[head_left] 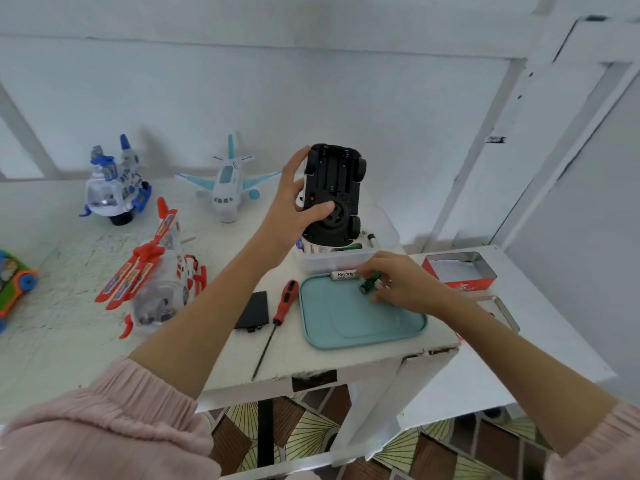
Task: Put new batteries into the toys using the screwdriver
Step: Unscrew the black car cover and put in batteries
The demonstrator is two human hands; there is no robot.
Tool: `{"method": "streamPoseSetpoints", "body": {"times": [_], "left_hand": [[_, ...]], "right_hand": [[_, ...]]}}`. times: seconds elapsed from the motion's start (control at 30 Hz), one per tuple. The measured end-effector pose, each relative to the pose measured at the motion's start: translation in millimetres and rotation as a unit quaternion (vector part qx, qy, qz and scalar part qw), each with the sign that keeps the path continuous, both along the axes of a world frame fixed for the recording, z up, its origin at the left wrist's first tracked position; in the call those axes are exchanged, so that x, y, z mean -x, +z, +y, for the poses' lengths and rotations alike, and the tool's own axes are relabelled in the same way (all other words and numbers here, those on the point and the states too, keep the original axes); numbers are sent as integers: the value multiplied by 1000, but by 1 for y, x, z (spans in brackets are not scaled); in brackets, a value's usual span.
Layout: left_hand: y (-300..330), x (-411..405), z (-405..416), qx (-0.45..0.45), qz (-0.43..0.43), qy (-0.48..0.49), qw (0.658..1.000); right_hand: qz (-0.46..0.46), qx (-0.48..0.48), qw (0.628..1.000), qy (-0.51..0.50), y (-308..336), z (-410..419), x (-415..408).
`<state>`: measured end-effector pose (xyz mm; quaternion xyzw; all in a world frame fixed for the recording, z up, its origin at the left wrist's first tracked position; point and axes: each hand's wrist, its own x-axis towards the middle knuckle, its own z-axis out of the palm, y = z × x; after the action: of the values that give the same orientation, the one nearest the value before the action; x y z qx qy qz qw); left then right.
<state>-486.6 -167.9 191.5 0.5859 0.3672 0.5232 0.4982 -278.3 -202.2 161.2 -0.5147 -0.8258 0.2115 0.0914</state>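
Held the toy car (pixel 334 192) belly-up above the worktop (pixel 86 271) in the left grip (pixel 294 199), fingers curled round it. Pinched a green battery (pixel 369 284) in the right grip (pixel 398 280), over the teal tray (pixel 346 327). Left the screwdriver (pixel 284 303) lying below the left grip.

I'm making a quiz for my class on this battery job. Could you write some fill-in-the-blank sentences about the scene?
1. The left hand holds up the black toy ____, underside toward the camera.
2. The right hand picks up a battery over the teal ____.
3. The screwdriver has a ____ handle.
4. The black cover lies just left of the ____.

Missing words: car; tray; red; screwdriver
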Motion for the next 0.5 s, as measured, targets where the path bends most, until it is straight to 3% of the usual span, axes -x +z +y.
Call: {"method": "streamPoseSetpoints", "body": {"times": [0.23, 0.37, 0.43, 0.5], "left_hand": [[-1, 6, -5, 6, -14, 10, 1000], [-2, 11, -8, 1, -11, 27, 1000], [-2, 14, -9, 2, -12, 29, 999], [-3, 14, -10, 3, -15, 31, 999]], "right_hand": [[-34, -22, 998, 45, -15, 3, 2], [119, -124, 985, 33, 1, -3, 14], [218, -205, 954, -8, 24, -4, 23], [313, -220, 923, -36, 52, -2, 27]]}}
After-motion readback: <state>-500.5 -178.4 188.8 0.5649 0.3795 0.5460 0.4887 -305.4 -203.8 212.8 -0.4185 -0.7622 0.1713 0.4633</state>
